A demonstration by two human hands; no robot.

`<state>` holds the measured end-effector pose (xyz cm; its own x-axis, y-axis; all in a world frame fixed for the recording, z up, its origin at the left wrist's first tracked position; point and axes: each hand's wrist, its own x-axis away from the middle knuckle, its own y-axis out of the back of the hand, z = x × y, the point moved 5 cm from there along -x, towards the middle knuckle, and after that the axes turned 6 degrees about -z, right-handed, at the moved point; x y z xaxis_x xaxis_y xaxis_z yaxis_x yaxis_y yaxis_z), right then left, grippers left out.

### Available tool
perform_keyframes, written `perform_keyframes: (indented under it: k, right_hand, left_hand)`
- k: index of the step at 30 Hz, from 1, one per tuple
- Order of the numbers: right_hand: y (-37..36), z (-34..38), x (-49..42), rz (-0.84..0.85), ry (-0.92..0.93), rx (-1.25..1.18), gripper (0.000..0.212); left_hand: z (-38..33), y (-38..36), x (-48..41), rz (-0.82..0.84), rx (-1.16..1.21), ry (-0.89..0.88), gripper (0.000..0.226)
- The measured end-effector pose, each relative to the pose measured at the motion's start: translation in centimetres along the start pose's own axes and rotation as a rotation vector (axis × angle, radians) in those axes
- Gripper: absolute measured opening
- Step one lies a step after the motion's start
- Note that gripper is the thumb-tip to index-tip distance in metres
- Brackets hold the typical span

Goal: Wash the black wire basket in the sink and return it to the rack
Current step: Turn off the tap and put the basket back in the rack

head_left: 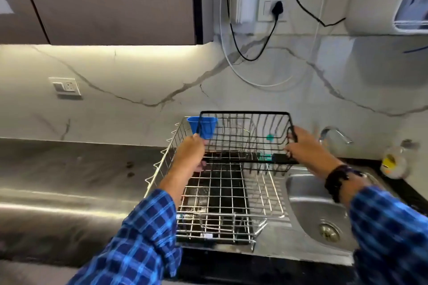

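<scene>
Black wire basket [245,136] hung tilted over the far end of the steel rack [222,215], just left of the sink [305,210]. In the head view, the left hand [188,154] curled round its left edge and the right hand [305,146] gripped its right rim. A blue cup [203,127] showed behind the basket's left corner.

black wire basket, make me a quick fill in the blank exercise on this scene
The left hand and right hand grip the black wire basket over the silver rack; a dark band circles the ____ wrist.
The cup on the rack's far edge is coloured ____.
The drain sits in the steel ____.
Missing words: right; blue; sink.
</scene>
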<state>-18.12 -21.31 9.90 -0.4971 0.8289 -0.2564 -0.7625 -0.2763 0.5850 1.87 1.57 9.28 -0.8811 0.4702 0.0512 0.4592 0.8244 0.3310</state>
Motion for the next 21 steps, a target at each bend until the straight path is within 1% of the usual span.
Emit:
perform_keyframes:
  k: [2,3,4,6,7,9,10,11,13,14,16,18,21]
  right_hand:
    - [-3.5,2.1,0.1,0.052,0.006,0.038,0.026]
    - [-5.2,2.6,0.2,0.099,-0.015,0.063,0.023]
    - [-6.9,3.2,0.0,0.121,-0.025,0.081,0.02]
    - [-10.0,3.1,-0.6,0.093,-0.086,0.122,0.017]
    - [-11.3,2.5,-0.9,0.075,-0.132,0.131,0.015]
    - [-13.5,1.0,-1.1,0.034,-0.2,0.155,0.009]
    - [-14.5,0.0,-1.2,0.056,-0.251,0.183,0.007]
    - [-15.4,-1.1,-1.1,0.092,-0.307,0.202,0.012]
    - [-16.8,-2.5,-0.3,0.2,-0.417,0.21,0.036]
    - [-17.5,-3.0,0.0,0.243,-0.448,0.224,0.048]
    - [-18.5,-3.6,0.2,0.274,-0.503,0.244,0.061]
    - [-19.4,-4.0,0.2,0.282,-0.544,0.244,0.064]
    - [-20.8,-4.2,0.0,0.278,-0.549,0.207,0.062]
  left_hand:
    - [2.2,2.7,-2.5,-0.012,-0.049,0.009,0.032]
    - [3.1,3.6,-3.9,-0.027,-0.137,0.0,0.032]
    - [4.1,4.4,-5.7,-0.037,-0.254,-0.013,0.033]
    - [5.9,5.4,-8.9,-0.053,-0.545,-0.031,0.032]
    - [6.7,5.3,-10.0,-0.041,-0.665,-0.024,0.033]
    - [8.2,3.9,-11.4,0.081,-0.782,-0.006,0.029]
    - [9.0,2.9,-11.6,0.168,-0.795,0.012,0.028]
    - [10.1,1.6,-12.0,0.235,-0.79,0.006,0.029]
    - [11.9,0.0,-12.4,0.278,-0.778,-0.008,0.031]
    - [12.6,-0.5,-12.4,0.295,-0.776,0.014,0.034]
    - [14.1,-1.5,-12.7,0.325,-0.75,0.046,0.04]
    - [14.9,-1.7,-13.0,0.311,-0.704,0.107,0.045]
    - [15.7,-1.2,-14.2,0.243,-0.579,0.191,0.057]
